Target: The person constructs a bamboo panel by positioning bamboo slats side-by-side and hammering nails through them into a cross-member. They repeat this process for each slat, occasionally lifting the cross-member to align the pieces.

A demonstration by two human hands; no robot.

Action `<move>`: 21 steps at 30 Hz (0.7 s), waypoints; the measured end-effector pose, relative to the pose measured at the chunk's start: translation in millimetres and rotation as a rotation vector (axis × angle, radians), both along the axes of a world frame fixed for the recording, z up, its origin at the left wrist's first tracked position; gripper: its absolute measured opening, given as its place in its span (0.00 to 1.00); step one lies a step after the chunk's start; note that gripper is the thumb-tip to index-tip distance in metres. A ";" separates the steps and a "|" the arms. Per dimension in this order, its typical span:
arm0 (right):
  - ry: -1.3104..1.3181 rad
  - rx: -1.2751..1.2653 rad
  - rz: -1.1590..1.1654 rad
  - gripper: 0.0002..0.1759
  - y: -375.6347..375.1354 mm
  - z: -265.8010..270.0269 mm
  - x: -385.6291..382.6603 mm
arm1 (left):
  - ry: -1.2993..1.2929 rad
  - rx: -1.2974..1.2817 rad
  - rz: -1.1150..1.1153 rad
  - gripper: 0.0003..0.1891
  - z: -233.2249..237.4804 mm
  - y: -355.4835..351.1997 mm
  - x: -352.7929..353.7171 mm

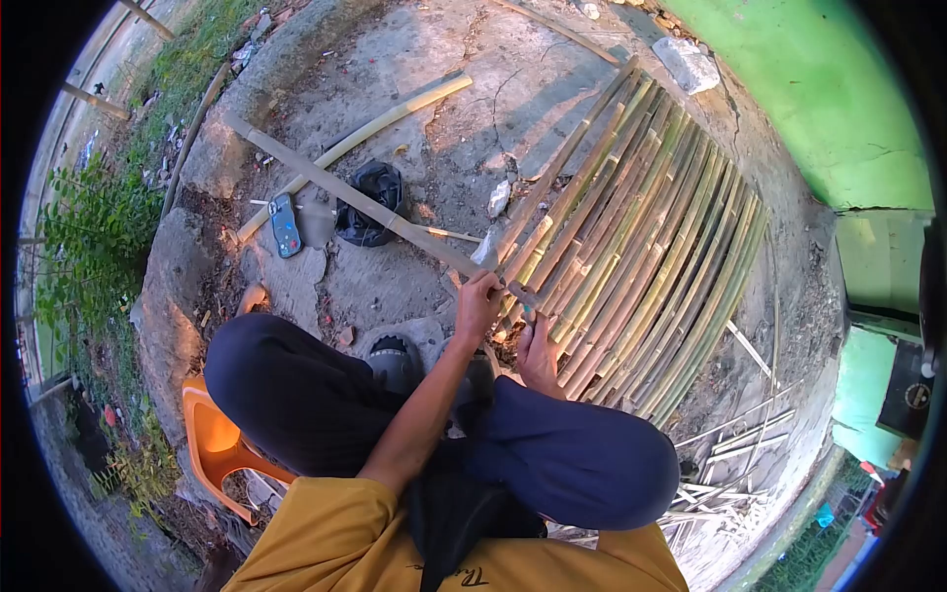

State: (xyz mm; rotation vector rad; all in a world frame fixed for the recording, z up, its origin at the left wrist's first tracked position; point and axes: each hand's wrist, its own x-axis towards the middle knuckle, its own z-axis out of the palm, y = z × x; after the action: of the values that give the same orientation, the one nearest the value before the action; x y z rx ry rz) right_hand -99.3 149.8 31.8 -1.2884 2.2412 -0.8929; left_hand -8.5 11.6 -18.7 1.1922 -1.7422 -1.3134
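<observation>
While your left hand (477,308) has its fingers closed round a long bamboo strip (335,185) near its lower end, your right hand (538,357) grips something small, unidentifiable, just beside it. Right: bamboo poles (631,237), near edge by your knuckles. Left: black bag (383,183), phone (284,225). Between bag and poles: a stretch of concrete ground (449,148).

Mustard shirt (326,538) with dark lettering (472,576), navy trousers (582,459)
</observation>
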 end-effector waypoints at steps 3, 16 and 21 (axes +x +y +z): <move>-0.002 0.122 0.046 0.19 -2.0 -6.1 -2.9 | -0.053 -0.108 -0.003 0.09 2.8 -2.4 -0.8; 0.039 -0.057 0.032 0.22 1.1 0.7 -0.9 | -0.047 -0.078 0.045 0.06 0.7 2.0 0.2; 0.106 0.193 0.089 0.23 -5.6 -4.2 -2.1 | -0.044 -0.042 0.054 0.06 4.0 2.3 -2.5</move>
State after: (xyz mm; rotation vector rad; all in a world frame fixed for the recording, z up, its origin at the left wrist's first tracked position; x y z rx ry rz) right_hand -101.4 144.1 27.6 -1.3618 2.2660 -0.5729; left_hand -11.0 13.9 -14.8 1.2445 -1.7483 -1.2222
